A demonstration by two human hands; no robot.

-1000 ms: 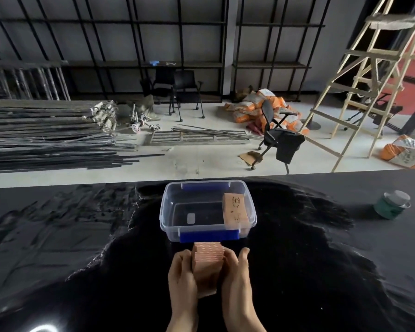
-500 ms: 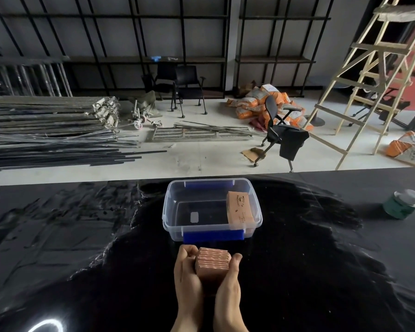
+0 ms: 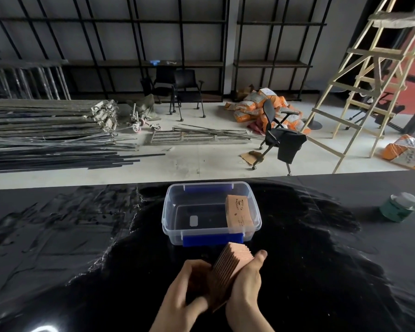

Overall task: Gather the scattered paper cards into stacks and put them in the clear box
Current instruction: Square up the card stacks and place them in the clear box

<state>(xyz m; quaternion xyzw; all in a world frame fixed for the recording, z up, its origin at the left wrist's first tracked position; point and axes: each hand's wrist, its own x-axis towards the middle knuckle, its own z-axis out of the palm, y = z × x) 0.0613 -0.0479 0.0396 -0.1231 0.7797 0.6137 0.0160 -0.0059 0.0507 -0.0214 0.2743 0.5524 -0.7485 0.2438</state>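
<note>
Near the black table's [image 3: 58, 248] front edge, your left hand [image 3: 185, 291] and right hand [image 3: 246, 283] clamp a fanned card stack [image 3: 228, 271] between closed fingers, squaring it for the clear box [image 3: 177, 212], where another stack [image 3: 237, 212] leans in the right corner.

Orange-brown cards [image 3: 228, 271], clear box [image 3: 170, 212] with blue latches [image 3: 212, 240]

On the table [image 3: 82, 236], the box [image 3: 173, 212] holds a stack [image 3: 238, 213] at its right.

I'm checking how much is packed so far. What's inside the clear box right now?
One stack of paper cards leans against the right wall of the clear box. A small white label shows on its floor. What lies beneath the stack is hidden.
</note>
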